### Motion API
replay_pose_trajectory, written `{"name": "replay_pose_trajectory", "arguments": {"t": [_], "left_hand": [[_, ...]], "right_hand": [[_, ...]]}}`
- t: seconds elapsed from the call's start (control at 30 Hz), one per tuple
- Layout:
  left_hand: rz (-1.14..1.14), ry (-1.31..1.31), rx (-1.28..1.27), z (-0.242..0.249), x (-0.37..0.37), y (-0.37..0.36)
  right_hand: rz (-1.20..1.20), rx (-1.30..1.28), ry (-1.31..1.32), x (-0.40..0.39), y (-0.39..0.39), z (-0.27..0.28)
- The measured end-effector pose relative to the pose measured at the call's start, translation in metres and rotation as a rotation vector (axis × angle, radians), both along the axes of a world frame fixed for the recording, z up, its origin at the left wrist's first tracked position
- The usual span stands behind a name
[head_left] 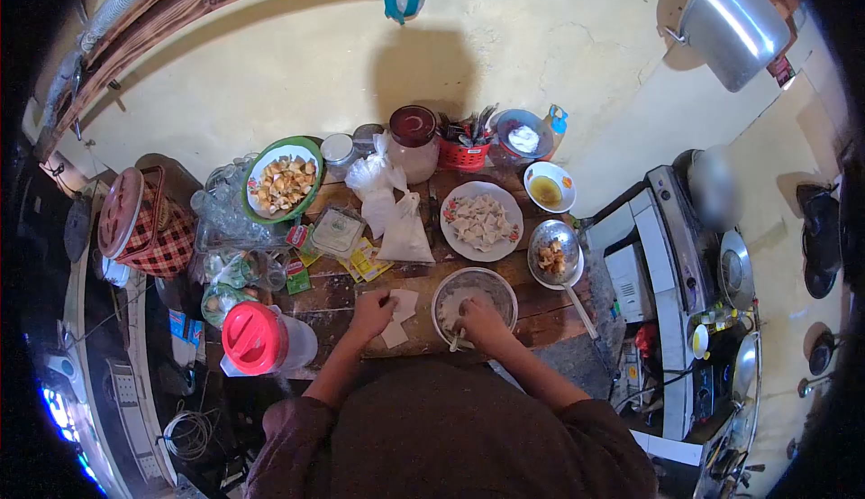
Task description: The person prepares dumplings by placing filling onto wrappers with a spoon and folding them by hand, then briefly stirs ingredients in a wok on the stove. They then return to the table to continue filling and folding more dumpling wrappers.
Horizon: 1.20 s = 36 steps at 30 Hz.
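My left hand (372,315) is closed at the edge of a square white dough wrapper (405,304), low over the wooden table. Another wrapper (394,334) lies flat just below it. My right hand (480,320) reaches into a metal bowl (511,293) of pale, paste-like filling (458,302). Its fingers are closed around what looks like a spoon (455,342), mostly hidden by the hand and the rim. Behind the bowl, a flowered plate (448,239) carries many folded dumplings (483,223).
A red-lidded pitcher (255,338) stands left of my left hand. Plastic bags of white powder (405,236) and a green basin (315,194) of fried pieces sit farther back. A strainer ladle (577,305) rests over a bowl at right, beside a small bowl of yellow liquid (546,191).
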<state>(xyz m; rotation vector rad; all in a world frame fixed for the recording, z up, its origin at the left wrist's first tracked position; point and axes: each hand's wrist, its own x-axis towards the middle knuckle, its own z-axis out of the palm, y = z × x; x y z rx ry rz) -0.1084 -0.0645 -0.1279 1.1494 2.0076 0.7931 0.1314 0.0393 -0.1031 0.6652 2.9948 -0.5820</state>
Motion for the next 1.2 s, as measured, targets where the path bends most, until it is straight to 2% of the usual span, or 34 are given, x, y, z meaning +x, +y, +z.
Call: {"name": "replay_pose_trajectory", "arguments": {"t": [0.03, 0.07, 0.13, 0.17, 0.2, 0.23, 0.3, 0.33, 0.4, 0.53, 0.6, 0.73, 0.8, 0.83, 1.07, 1.2], "left_hand": [[0.084, -0.208, -0.007, 0.002, 0.003, 0.002], [0.081, -0.207, -0.009, 0.004, 0.008, 0.003], [0.199, -0.645, 0.041, 0.006, 0.015, 0.006], [0.195, -0.644, 0.04, 0.005, 0.017, 0.007], [0.198, -0.77, 0.064, 0.002, 0.019, 0.007], [0.201, -0.896, 0.087, -0.001, 0.022, 0.008], [0.234, -0.923, 0.054, -0.006, 0.028, 0.009], [0.271, -0.951, 0.023, -0.009, 0.031, 0.01], [0.311, -0.991, 0.012, 0.002, 0.038, 0.011], [0.37, -1.087, -0.002, -0.001, 0.046, 0.015], [0.406, -1.126, 0.003, 0.001, 0.047, 0.016], [0.457, -1.271, -0.006, -0.002, 0.052, 0.021], [0.467, -1.293, -0.018, -0.016, 0.056, 0.023], [0.481, -1.316, -0.028, -0.024, 0.058, 0.023], [0.451, -1.216, 0.002, -0.023, 0.071, 0.021], [0.346, -1.126, 0.041, -0.022, 0.072, 0.018]], "right_hand": [[-0.003, -0.001, 0.001, 0.0, 0.002, -0.007], [-0.001, 0.031, 0.03, 0.0, 0.005, -0.011], [-0.004, 0.063, 0.059, 0.004, 0.009, -0.014], [-0.107, 0.016, 0.114, 0.006, 0.012, -0.005], [-0.21, -0.032, 0.168, 0.008, 0.014, 0.003], [-0.213, -0.031, 0.168, 0.012, 0.018, 0.009], [-0.357, -0.088, 0.338, 0.018, 0.022, 0.02], [-0.357, -0.088, 0.339, 0.02, 0.022, 0.025], [-0.369, -0.049, 0.557, 0.023, 0.018, 0.04], [-0.415, 0.012, 0.652, 0.023, 0.006, 0.069], [-0.456, 0.093, 0.947, 0.024, 0.001, 0.067], [-0.557, 0.061, 0.889, 0.019, -0.009, 0.043], [-0.533, 0.044, 0.707, 0.014, -0.009, 0.016], [-0.533, 0.046, 0.708, 0.011, -0.01, 0.01], [-0.484, 0.053, 0.637, -0.011, -0.017, -0.003], [-0.449, 0.04, 0.582, -0.019, -0.019, -0.011]]}}
